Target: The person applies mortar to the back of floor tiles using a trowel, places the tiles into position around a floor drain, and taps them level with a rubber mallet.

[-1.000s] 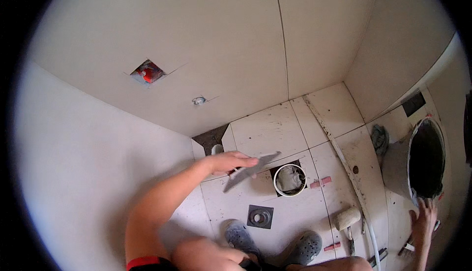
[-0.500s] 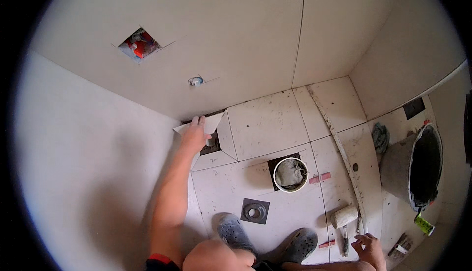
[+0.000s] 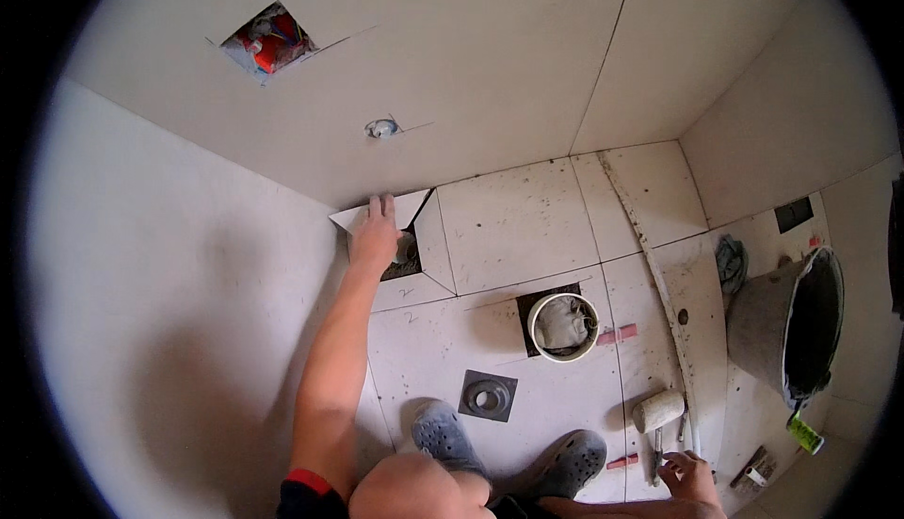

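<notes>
At the far left corner of the floor, my left hand [image 3: 376, 236] is on a pale, angled cut tile piece [image 3: 408, 207], its fingers stretched across it to the wall side. A dark joint shows at the piece's right end. Just on the near side is a dark square recess with a grey pipe stub [image 3: 407, 249], bordered by mitred tile strips [image 3: 435, 248]. My right hand [image 3: 690, 478] is low at the right with fingers loosely bent and apart. Its fingertips are beside the handle of a white-headed mallet [image 3: 659, 412]; whether they touch it is unclear.
A round white tub [image 3: 538, 347] holding a grey cloth stands over another square cutout. Nearby are a black square drain [image 3: 488, 396], a long straightedge [image 3: 656, 279], red wedges [image 3: 617, 334], and a large bucket [image 3: 767, 326] with a green-handled tool [image 3: 805, 434]. My shoes stand between.
My left hand has pushed the cut tile piece toward the wall and lower into the corner. My right hand has moved left to the mallet's handle. The view has shifted slightly.
</notes>
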Motion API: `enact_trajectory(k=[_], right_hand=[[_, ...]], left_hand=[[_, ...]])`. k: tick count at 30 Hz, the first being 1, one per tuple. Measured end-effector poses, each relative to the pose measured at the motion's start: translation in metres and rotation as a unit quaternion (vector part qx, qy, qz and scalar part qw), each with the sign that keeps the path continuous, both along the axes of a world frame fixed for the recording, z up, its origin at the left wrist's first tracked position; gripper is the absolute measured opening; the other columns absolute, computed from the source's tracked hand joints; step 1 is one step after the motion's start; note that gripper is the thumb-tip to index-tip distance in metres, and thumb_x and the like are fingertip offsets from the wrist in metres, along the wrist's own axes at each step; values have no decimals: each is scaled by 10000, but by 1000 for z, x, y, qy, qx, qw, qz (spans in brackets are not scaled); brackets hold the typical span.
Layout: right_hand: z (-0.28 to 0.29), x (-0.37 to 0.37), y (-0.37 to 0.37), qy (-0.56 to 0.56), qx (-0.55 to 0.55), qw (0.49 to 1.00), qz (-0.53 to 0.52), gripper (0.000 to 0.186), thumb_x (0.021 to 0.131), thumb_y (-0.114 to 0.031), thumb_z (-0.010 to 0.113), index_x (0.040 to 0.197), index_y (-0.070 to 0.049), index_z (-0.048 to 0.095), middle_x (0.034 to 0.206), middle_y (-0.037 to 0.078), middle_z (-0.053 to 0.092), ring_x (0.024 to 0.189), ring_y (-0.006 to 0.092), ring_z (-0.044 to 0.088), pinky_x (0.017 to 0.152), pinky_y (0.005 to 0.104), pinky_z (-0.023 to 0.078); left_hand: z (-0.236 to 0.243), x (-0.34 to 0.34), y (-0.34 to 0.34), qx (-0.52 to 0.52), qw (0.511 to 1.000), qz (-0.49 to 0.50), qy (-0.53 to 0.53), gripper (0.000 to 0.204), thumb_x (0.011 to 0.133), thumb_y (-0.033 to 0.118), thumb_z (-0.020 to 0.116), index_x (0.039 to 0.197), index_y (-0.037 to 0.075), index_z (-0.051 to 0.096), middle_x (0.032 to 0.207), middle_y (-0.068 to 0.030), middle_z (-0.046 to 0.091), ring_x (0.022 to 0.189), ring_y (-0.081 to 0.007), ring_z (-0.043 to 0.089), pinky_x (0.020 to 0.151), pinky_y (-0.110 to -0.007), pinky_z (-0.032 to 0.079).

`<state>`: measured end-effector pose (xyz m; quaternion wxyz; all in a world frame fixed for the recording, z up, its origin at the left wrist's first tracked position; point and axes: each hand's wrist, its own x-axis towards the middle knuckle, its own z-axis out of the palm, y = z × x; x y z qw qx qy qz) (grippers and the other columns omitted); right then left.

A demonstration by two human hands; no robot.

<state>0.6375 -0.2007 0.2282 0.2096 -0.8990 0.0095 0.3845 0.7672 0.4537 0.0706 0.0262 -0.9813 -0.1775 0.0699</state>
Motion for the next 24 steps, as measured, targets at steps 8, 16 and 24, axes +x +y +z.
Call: enact_trajectory(k=[8,16,24], right_hand=[[-20,-8,-2,11,35,999,3,350,818,-133,740,1132,17,695,943,161,706,806,243,715,751,335,569],[-16,-8,14,26,22,999,-14,361,828,-154,739,1141,19,688,964,158,707,833,238,712,759,332,569],[-24,-19,11,20,17,1000,-5,327,831,-142,728,1108,30,695,935,165,707,837,228,711,763,324,568]], left_hand=[[-12,6,-2,36,999,-5,6,610,928,79,555,1482,-18,317,1495,-246,341,1256,-371,531,953,-416,542],[-22,7,-11,65,997,1,-31,589,923,49,518,1475,-24,324,1471,-242,363,1278,-333,514,939,-383,555],[-43,8,-6,78,995,-5,-64,558,925,73,522,1450,-27,362,1420,-236,413,1214,-343,547,907,-377,566]])
